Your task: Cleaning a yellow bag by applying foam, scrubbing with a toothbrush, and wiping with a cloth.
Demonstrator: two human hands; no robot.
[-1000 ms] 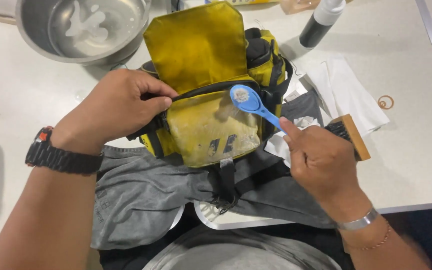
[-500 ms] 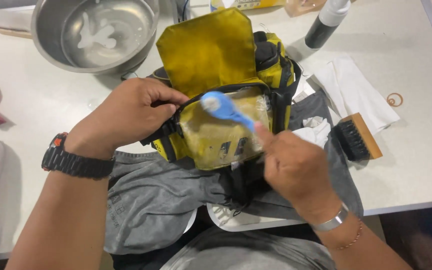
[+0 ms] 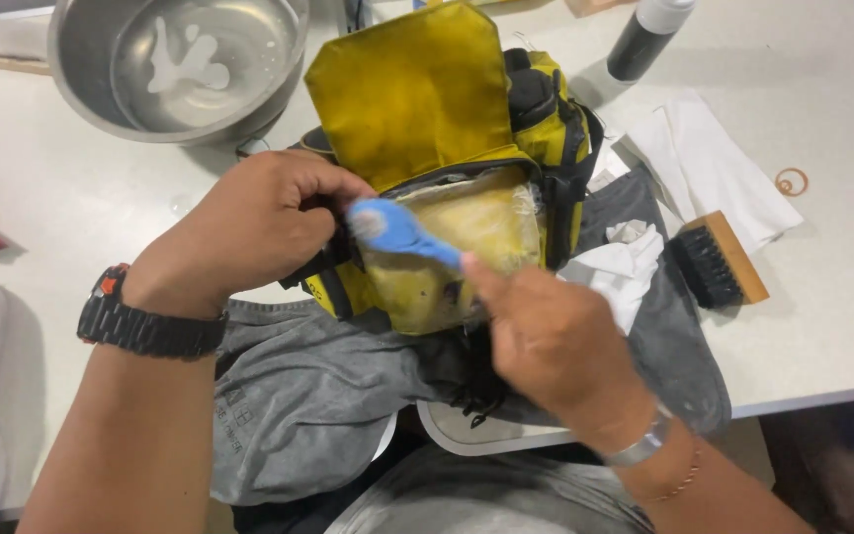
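Yellow bag [image 3: 447, 198] gripped by the left hand [image 3: 259, 232]; right hand [image 3: 546, 336] grips a blue brush [image 3: 397, 229] against it.

left hand [image 3: 249, 232] curled gripping, right hand [image 3: 546, 331] clenched, forearms converging
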